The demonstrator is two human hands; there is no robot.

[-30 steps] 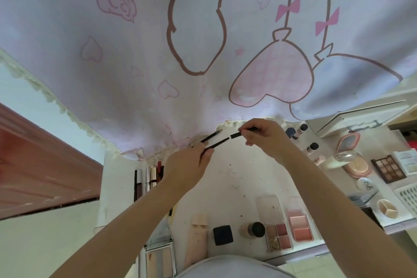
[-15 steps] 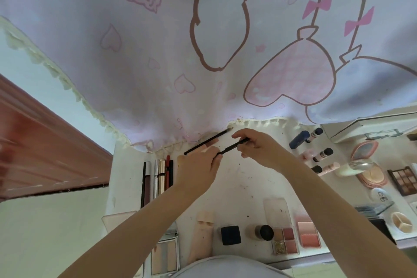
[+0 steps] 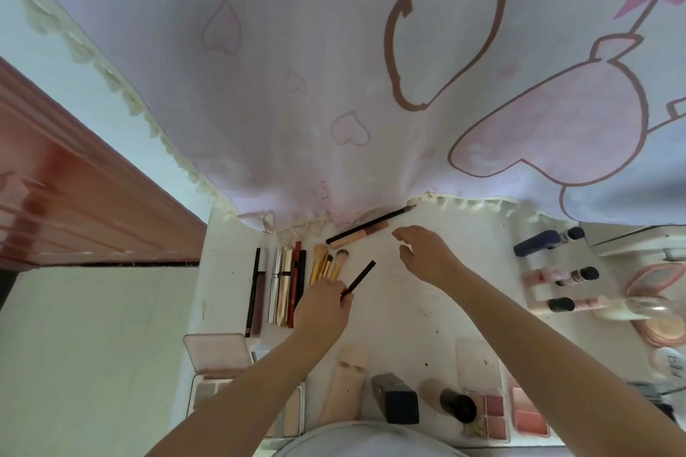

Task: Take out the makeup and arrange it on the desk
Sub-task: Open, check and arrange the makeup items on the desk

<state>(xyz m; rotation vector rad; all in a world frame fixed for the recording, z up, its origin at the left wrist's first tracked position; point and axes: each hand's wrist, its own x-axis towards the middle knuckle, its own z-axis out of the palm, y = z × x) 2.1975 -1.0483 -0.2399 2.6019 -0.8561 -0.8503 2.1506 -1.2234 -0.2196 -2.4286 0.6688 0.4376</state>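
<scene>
Up close, left hand pinching slim black pencil, chalky white desk

My left hand pinches a thin black pencil. My right hand floats open near a long black pencil on the white desk.

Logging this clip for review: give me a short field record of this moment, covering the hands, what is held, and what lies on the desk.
left hand: fingers pinch a short black pencil, tip raised toward the curtain
right hand: holds nothing, fingers loosely curled above the desk
far edge: long black pencil lies beside a peach stick
left row: tubes and lipsticks, then gold-handled brushes
near edge: black-capped bottle, blush palette
right side: three dark-capped bottles
</scene>
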